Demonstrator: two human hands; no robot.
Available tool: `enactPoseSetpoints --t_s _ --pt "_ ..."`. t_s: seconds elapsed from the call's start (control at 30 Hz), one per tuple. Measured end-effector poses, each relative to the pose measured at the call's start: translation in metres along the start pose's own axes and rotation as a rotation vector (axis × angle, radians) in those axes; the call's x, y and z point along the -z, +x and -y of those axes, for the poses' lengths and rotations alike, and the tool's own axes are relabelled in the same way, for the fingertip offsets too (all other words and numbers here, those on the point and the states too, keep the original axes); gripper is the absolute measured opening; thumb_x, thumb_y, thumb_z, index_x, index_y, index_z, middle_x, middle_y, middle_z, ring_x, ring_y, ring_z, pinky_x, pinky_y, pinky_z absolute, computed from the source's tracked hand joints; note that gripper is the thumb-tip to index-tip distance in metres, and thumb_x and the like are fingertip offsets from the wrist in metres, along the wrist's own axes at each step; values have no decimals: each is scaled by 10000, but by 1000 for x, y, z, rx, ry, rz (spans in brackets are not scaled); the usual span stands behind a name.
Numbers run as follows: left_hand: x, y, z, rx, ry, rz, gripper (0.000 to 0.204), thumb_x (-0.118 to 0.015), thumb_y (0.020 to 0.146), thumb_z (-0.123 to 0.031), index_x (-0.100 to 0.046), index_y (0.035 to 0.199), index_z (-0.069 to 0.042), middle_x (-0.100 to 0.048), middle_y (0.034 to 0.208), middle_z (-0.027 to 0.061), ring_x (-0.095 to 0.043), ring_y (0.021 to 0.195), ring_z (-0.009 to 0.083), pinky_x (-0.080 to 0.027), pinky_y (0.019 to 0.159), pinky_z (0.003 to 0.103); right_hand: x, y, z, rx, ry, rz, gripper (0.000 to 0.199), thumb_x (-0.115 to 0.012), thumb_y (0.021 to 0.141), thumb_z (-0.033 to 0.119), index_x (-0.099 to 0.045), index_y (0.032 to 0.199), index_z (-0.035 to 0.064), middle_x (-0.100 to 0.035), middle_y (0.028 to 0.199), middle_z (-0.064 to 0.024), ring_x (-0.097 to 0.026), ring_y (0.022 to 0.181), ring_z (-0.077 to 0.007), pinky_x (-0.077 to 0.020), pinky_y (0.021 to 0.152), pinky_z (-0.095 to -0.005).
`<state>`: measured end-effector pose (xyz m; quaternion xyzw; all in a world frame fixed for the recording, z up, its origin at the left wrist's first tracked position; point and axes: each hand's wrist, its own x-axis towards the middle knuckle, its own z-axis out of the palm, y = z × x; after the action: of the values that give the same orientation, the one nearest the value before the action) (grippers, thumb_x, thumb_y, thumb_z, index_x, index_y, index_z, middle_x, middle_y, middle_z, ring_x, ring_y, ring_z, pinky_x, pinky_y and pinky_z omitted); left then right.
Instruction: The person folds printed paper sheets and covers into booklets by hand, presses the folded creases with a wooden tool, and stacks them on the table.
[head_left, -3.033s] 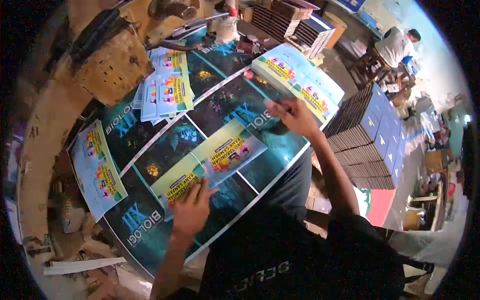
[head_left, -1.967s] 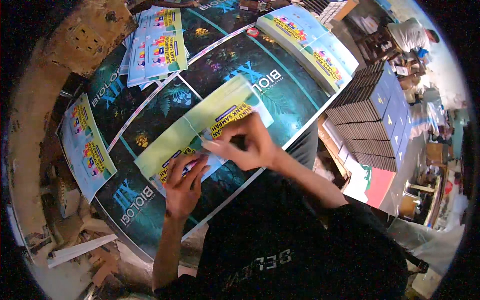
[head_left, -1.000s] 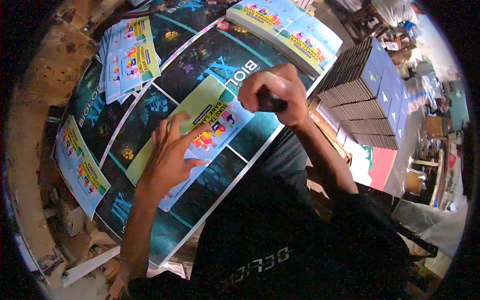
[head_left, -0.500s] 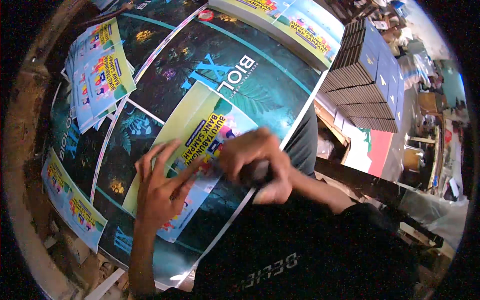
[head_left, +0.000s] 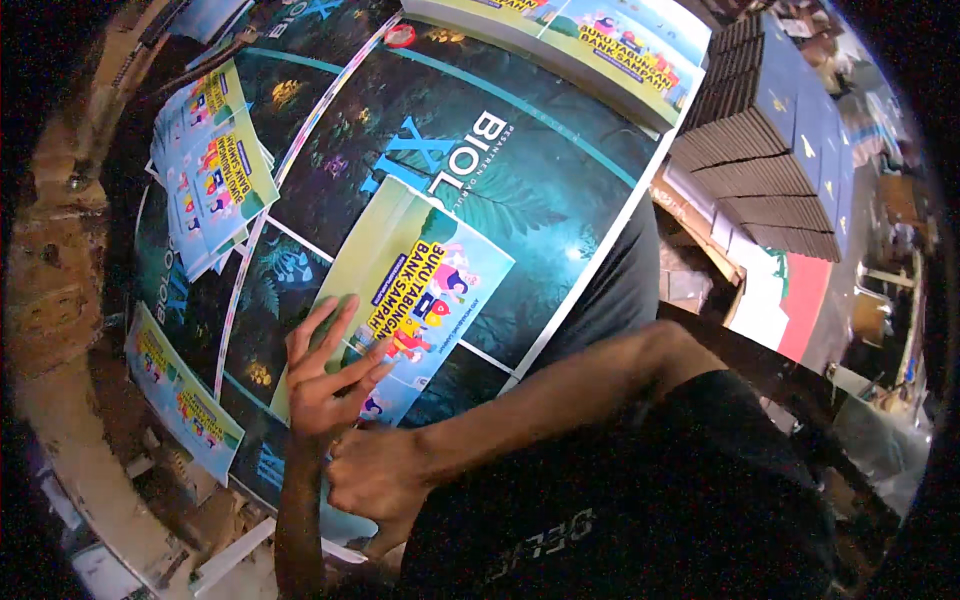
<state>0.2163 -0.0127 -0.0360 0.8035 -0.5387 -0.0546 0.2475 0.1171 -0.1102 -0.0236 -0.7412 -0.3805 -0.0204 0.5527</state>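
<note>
A printed cover sheet (head_left: 455,260) in yellow-green and light blue, with cartoon figures, lies at a slant in front of me. My left hand (head_left: 335,370) rests on its near left part, palm down with fingers apart. My right arm reaches across the sheet's near corner. Close beside my left wrist, my right hand (head_left: 380,480) is curled into a fist over the sheet's near end. Whatever it may grip is hidden by the fingers. Beneath everything is a large dark teal printed sheet (head_left: 540,150) with a leafy pattern.
To the left is a fanned pile of similar covers (head_left: 215,165). Another cover (head_left: 185,395) lies at the near left edge. A thick stack of covers (head_left: 600,60) stands at the far side. Right of the table are stacked blue-covered books (head_left: 770,140). A small red round item (head_left: 400,37) sits far off.
My right hand has moved left and toward me, from the cover's right side to beside my left wrist. A dark object seen in its grip is now out of sight. My left hand stays on the cover.
</note>
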Motion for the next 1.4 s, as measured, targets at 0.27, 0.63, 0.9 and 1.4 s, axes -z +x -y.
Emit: enactPoseSetpoints --t_s 0.27,0.63,0.9,1.4 --pt "7 -3 -5 -11 93 141 352 -747 784 -384 -754 1107 -243 -544 1398 165 -472 1297 392 -360 1045 473 103 -61 -6 -174 -91 102 540 -720 664 548 -633 651 16 -630 624 -153 -631 575 -337 -501 529 -428" --pt "10 -5 -20 -16 113 99 560 -885 591 -256 -737 1116 -129 -533 1411 155 -432 1350 348 -338 1084 481 242 -137 -35 -563 -11 -842 420 -705 831 374 -634 701 -19 -633 635 -67 -577 604 -132 -474 589 -319" --pt "-28 -10 -123 303 555 178 546 -583 919 -130 -420 1422 7 -348 1521 217 -295 1437 357 -188 1147 580 251 -136 -3 -443 -314 -615 345 -619 958 332 -617 868 -2 -602 769 -23 -571 750 -111 -444 707 -257" --pt "-103 39 -165 676 273 -241 798 -437 981 -444 -202 1469 142 -175 1542 341 -138 1467 434 -60 1172 567 184 -36 81 -488 -232 -538 634 -580 953 469 -563 492 34 -458 415 -48 -452 380 -130 -397 463 -271"
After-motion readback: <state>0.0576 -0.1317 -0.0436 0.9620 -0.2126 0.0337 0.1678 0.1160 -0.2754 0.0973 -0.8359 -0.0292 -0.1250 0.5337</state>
